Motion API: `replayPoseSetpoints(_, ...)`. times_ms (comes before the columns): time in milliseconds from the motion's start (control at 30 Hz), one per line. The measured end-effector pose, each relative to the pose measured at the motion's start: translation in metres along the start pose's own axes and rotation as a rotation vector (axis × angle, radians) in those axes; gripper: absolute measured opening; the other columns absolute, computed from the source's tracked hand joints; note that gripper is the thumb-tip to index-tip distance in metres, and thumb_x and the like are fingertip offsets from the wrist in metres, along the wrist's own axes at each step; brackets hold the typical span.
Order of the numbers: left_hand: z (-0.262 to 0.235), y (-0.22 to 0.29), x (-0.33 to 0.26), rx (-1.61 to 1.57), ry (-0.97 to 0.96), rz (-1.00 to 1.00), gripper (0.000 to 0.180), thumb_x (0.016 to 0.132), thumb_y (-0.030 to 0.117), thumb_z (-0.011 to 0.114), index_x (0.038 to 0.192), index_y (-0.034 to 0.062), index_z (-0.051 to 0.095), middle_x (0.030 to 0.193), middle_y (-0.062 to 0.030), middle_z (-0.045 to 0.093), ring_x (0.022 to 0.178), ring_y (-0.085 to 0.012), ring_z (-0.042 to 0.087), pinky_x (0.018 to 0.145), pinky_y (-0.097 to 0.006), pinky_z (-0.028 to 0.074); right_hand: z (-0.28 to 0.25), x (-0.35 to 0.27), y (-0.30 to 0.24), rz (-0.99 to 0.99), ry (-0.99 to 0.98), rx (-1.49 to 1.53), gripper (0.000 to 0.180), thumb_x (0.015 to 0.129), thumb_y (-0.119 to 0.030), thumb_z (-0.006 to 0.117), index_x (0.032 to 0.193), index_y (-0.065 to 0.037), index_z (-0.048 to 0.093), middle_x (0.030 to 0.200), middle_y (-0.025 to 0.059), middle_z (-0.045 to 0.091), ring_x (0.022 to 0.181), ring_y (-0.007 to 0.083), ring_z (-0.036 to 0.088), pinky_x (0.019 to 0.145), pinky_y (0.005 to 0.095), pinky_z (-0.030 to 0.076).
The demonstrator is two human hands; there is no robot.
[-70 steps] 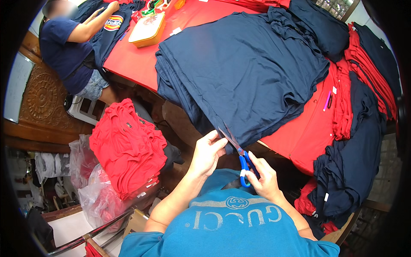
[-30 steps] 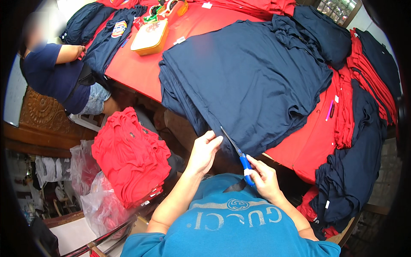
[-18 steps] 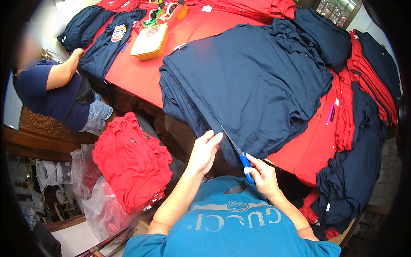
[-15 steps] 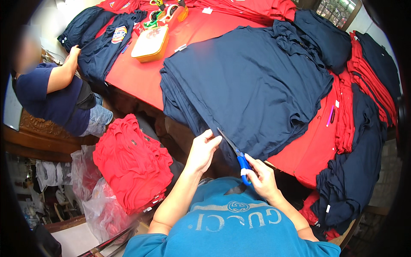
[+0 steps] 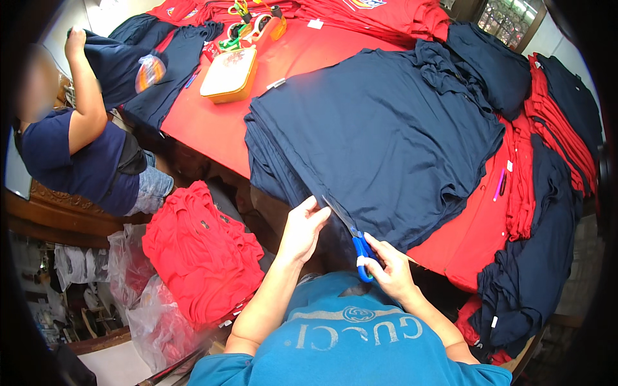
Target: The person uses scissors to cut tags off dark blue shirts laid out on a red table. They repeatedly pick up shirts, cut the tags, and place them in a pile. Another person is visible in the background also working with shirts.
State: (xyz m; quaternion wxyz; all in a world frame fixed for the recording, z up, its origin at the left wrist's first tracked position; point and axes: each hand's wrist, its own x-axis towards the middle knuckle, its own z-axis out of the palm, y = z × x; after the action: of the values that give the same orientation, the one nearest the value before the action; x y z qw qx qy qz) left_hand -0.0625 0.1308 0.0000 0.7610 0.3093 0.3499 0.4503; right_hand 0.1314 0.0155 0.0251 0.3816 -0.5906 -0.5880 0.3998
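Note:
A stack of navy shirts (image 5: 373, 135) lies spread over the table in front of me, its near edge close to both hands. My right hand (image 5: 394, 275) is closed round the blue handles of a pair of scissors (image 5: 362, 258). The blades point up and left over the stack's near edge, with their tips beside my left fingertips. My left hand (image 5: 301, 233) is pinched at that edge. Whatever is between its thumb and fingers is too small to make out.
A red cloth covers the table (image 5: 212, 132). On it stand a yellow box (image 5: 228, 74) and tape dispensers (image 5: 257, 29). Red shirts (image 5: 199, 251) are piled at my left, beside plastic bags (image 5: 158, 315). Navy garments (image 5: 524, 283) hang at right. A person (image 5: 84, 151) stands far left.
The scissors have shifted slightly left, their blades nearer my left fingers. At far left, the other person has raised an arm and lifted a navy printed shirt off the table.

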Motion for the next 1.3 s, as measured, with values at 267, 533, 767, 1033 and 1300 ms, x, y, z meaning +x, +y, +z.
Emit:
replayPoseSetpoints(267,0.007,0.010,-0.001,0.062,-0.050,-0.013,0.038,0.091,-0.001,0.060,0.129,0.0013,0.054,0.117,-0.0067,0.062,0.105,-0.0140,0.059,0.092,-0.029,0.049,0.006,0.022,0.005,0.040,0.027,0.043,0.044,0.088,-0.009,0.065,0.130,-0.001,0.058,0.093,0.0137,0.066,0.075,0.0176,0.064,0.069,0.0285,0.052)
replayPoseSetpoints(533,-0.003,0.017,0.013,-0.013,-0.030,0.040,0.037,0.091,-0.003,0.059,0.128,0.0009,0.055,0.118,-0.0066,0.062,0.108,-0.0150,0.059,0.095,-0.030,0.047,0.007,0.031,-0.002,-0.001,-0.031,-0.019,0.048,0.089,-0.011,0.068,0.134,-0.002,0.056,0.104,0.0121,0.066,0.083,0.0170,0.064,0.073,0.0274,0.052)
replayPoseSetpoints(767,-0.002,0.026,0.018,-0.019,-0.045,0.005,0.038,0.090,-0.004,0.059,0.127,0.0013,0.055,0.118,-0.0061,0.062,0.106,-0.0142,0.059,0.094,-0.029,0.047,0.016,0.048,0.010,0.005,0.034,0.085,0.043,0.088,-0.008,0.064,0.131,-0.002,0.059,0.098,0.0137,0.068,0.082,0.0183,0.066,0.074,0.0278,0.053)
replayPoseSetpoints(1033,-0.016,0.034,0.033,-0.009,-0.045,0.036,0.040,0.090,-0.004,0.059,0.129,0.0015,0.055,0.119,-0.0056,0.062,0.107,-0.0134,0.059,0.093,-0.029,0.048,0.019,0.064,-0.003,-0.017,-0.020,0.011,0.045,0.089,-0.012,0.066,0.132,-0.002,0.057,0.099,0.0132,0.067,0.081,0.0170,0.065,0.072,0.0274,0.052)
replayPoseSetpoints(1300,-0.026,0.039,0.049,-0.087,0.012,0.011,0.036,0.090,-0.004,0.059,0.126,0.0020,0.057,0.116,-0.0057,0.063,0.105,-0.0140,0.059,0.093,-0.030,0.048,0.026,0.077,0.004,0.067,-0.014,0.083,0.045,0.089,-0.012,0.066,0.132,-0.002,0.057,0.096,0.0118,0.066,0.078,0.0172,0.064,0.071,0.0275,0.051)
